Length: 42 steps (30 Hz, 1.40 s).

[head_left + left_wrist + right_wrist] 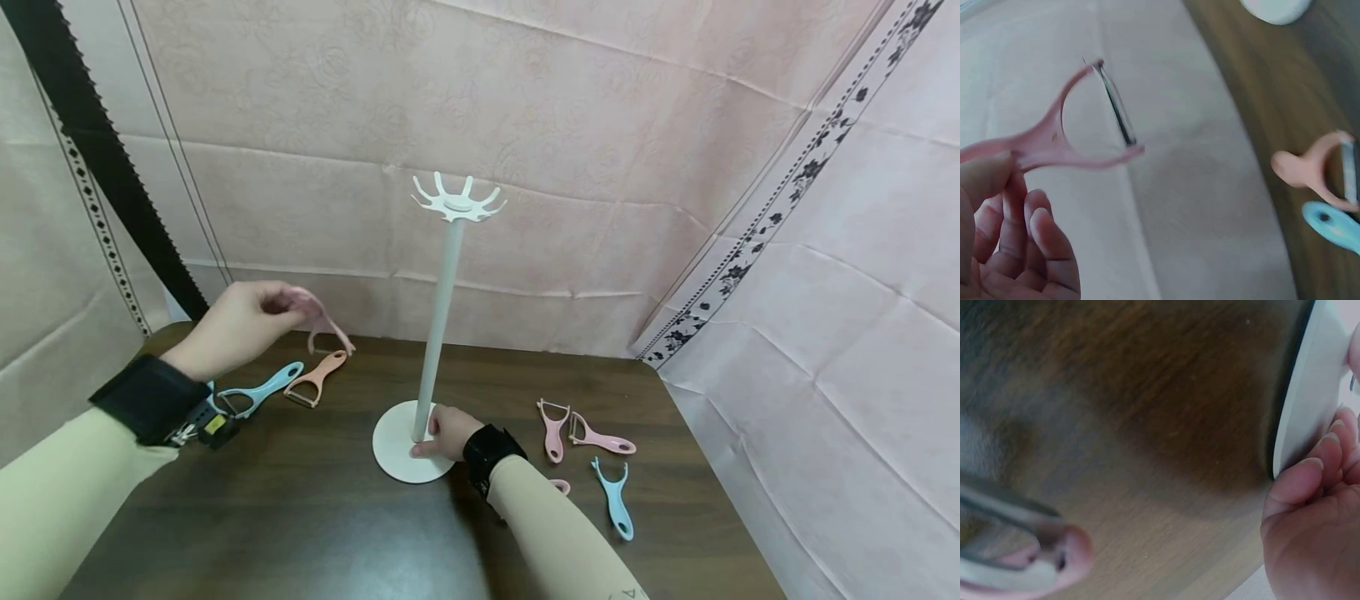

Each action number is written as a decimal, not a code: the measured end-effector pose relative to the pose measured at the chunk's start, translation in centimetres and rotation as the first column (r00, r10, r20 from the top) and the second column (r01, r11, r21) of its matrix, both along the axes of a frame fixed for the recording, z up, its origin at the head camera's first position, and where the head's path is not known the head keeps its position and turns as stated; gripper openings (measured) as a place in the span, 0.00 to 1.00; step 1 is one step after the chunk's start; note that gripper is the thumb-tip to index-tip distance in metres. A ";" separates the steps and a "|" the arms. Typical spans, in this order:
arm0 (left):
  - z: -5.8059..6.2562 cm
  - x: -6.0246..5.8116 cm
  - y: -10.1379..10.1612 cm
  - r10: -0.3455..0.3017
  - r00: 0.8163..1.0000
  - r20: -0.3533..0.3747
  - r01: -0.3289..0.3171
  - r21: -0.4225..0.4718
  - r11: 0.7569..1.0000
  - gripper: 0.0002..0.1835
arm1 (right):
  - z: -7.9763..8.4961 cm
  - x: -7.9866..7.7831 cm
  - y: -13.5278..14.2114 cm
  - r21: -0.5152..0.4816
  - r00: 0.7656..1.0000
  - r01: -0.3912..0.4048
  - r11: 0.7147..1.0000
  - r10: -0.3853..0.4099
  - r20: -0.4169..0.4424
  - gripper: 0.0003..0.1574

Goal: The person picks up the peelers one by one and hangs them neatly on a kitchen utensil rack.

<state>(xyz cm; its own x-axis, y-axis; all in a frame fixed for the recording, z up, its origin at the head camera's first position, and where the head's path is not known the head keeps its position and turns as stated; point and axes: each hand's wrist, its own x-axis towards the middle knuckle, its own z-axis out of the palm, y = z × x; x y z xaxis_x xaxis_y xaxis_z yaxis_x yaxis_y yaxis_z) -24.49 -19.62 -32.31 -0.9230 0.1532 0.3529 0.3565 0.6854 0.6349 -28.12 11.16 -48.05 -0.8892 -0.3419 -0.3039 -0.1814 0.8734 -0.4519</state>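
My left hand (251,321) pinches a pink peeler (1044,140) by its handle, raised above the table's far left; its metal blade points away from the fingers. A white stand (438,333) with a ring of hooks on top rises from a round base (397,446). Low on the stand, my right hand (450,433) holds it, thumb on the base near the pole's foot. In the right wrist view its curled fingers (1300,481) touch the base's edge. Beneath the left hand lie an orange peeler (327,367) and a blue peeler (273,383).
Right of the stand lie a pink peeler (553,433), another pink peeler (607,442) and a blue peeler (617,504). A pink handle end (561,485) shows behind the right forearm. Part of another blue peeler (212,398) shows by the left wristband. Cloth (525,275) hangs behind the table.
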 end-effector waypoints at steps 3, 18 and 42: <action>1.2 -0.8 1.5 -0.012 1.000 -0.013 0.013 0.067 0.998 0.15 | -0.3 -0.1 0.0 -0.003 1.000 -0.002 1.000 0.002 -0.002 0.27; 6.1 -3.3 7.0 -0.036 0.994 -0.105 0.067 0.300 0.952 0.24 | 0.7 0.6 -0.1 0.004 1.000 0.008 1.000 -0.008 -0.007 0.26; 11.5 -4.0 12.3 -0.097 0.995 -0.039 0.103 0.514 0.852 0.20 | -0.4 -0.2 0.1 0.008 1.000 -0.007 1.000 0.007 -0.027 0.27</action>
<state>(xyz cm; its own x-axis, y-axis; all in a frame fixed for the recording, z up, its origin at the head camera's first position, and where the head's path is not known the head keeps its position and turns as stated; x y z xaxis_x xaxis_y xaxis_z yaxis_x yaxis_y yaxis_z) -28.49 -7.33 -20.77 -0.9082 0.0383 0.4168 0.4144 0.2221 0.8826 -28.28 11.27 -48.47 -0.8947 -0.3462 -0.2822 -0.1999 0.8755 -0.4400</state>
